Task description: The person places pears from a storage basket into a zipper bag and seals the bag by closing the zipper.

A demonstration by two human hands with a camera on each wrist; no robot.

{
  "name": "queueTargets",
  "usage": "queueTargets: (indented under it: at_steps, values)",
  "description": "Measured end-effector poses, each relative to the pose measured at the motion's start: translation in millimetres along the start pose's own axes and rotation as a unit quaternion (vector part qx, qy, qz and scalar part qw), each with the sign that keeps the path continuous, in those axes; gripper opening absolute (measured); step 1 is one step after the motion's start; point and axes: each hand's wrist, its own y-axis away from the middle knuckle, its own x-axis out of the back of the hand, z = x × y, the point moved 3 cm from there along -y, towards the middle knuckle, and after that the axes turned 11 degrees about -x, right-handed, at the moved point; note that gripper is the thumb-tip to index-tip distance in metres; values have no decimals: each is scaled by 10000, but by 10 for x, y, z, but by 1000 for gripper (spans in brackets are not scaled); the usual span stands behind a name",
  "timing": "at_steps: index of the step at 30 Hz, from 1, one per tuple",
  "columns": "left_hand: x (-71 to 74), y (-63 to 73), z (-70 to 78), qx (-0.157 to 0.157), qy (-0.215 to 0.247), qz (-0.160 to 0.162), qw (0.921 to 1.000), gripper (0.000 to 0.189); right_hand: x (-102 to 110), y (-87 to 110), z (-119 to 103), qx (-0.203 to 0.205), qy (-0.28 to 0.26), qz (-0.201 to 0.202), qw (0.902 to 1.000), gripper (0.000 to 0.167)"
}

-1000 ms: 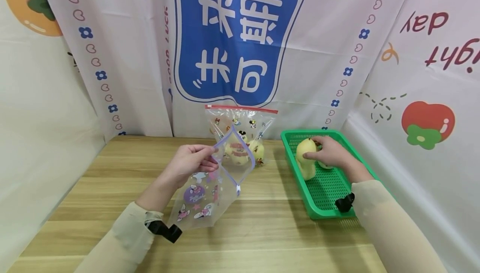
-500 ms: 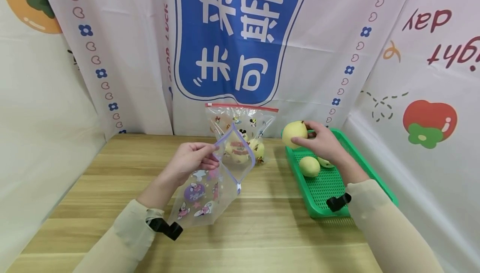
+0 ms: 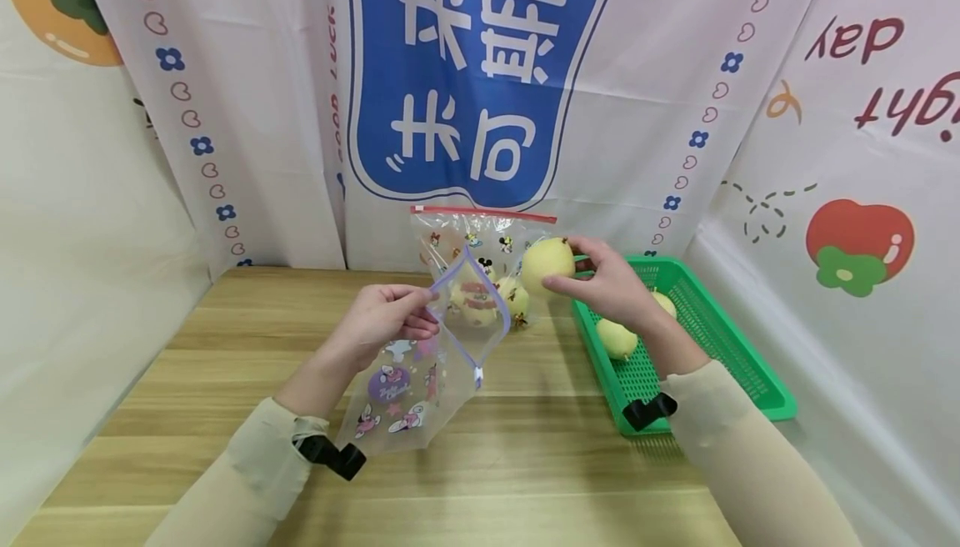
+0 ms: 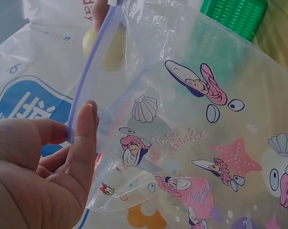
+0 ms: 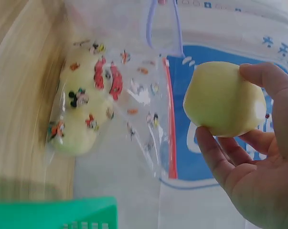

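My left hand [image 3: 386, 322] pinches the lilac rim of a clear zip bag [image 4: 196, 129] printed with pink cartoon figures and shells. The bag's mouth gapes in a diamond shape, with a white slider at its lower corner, and its body hangs down toward the table. My right hand [image 3: 611, 284] grips a pale yellow pear [image 5: 225, 98] between thumb and fingers, in the air to the right of the bag's mouth. Behind, a second clear zip bag [image 3: 487, 234] with a red zip strip stands upright with pale yellow pears inside.
A green plastic basket [image 3: 720, 322] on the right of the wooden table [image 3: 247, 363] holds more pears [image 3: 617, 338]. A printed cloth [image 3: 637, 72] hangs behind the table, and white cloth flanks it on both sides.
My right hand has lifted the pear out of the green basket and carried it left toward the lilac-rimmed bag. My left hand and its bag have stayed in place.
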Motion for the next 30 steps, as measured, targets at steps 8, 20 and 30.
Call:
queueTargets:
  at_steps: [8,20,30]
  values:
    - [-22,-17,-28,-26,16,-25,10000,43,-306,21,-254,268,-201,-410,9986,71]
    - [-87,-24,42,-17,-69,18,10000,43,-870,-96,-468,848,1113,-1413,9800,69]
    - [-208,17,164,-187,182,-187,9995,37,-1195,-253,-533,971,1963,-1883,9574,65]
